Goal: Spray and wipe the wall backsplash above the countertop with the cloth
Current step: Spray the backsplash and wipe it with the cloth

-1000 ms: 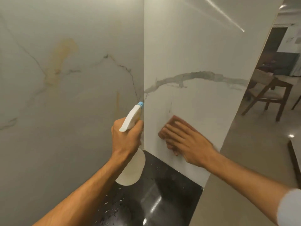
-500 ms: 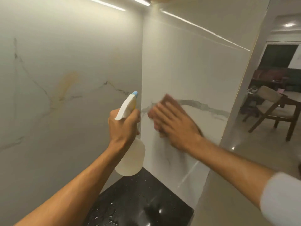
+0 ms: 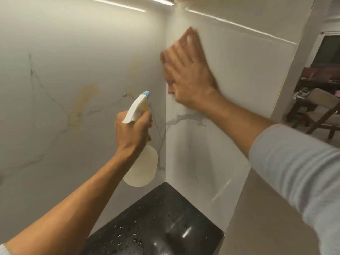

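Note:
The white marble backsplash (image 3: 239, 85) meets a second marble wall (image 3: 73, 61) in a corner above the black countertop (image 3: 165, 218). My right hand (image 3: 191, 74) lies flat and high on the right-hand panel, pressing a reddish-brown cloth (image 3: 193, 36) against it; only the cloth's upper edge shows past my fingers. My left hand (image 3: 134, 131) grips the neck of a white spray bottle (image 3: 141, 168) with a blue nozzle, held upright near the corner, pointing at the left wall.
A yellowish streak (image 3: 82, 102) and grey veins mark the left wall. Water droplets dot the countertop. Light strips run along the top. To the right, past the wall's end, stand a wooden chair (image 3: 323, 111) and a table.
My right hand has slid the cloth upward along the right panel, from low near the countertop to near the top. The left hand with the bottle has stayed about where it was.

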